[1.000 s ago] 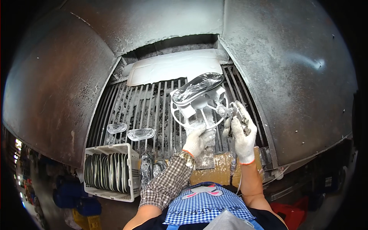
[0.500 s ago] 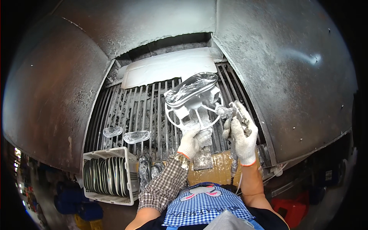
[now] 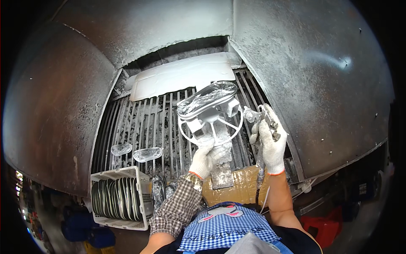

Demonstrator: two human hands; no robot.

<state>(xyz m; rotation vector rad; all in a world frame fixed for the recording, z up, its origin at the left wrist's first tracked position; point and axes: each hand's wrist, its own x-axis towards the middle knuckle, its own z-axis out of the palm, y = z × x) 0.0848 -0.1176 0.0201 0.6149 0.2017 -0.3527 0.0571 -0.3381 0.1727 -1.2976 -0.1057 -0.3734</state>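
Observation:
A long oval piece with a pale rim and a glossy, film-like top rests on a white-coated spoked wheel stand. My left hand, in a white knit glove, has its fingers curled at the wheel's near rim; part of them is hidden. To the right of the wheel, my gloved right hand is wrapped round a spray gun. The gun's whitened nozzle end points left at the wheel, apart from it. A dark hose hangs below the gun.
Metal bars form the grate under the stand, between tall metal side panels. Two film-covered oval pieces lie at left. A white basket holds several dark oval plates. Cardboard lies in front, and a white sheet at the back.
My right hand has drawn the spray gun slightly right and away from the wheel. The wheel appears turned a little, with my left hand still at its rim. The whole view has shifted slightly.

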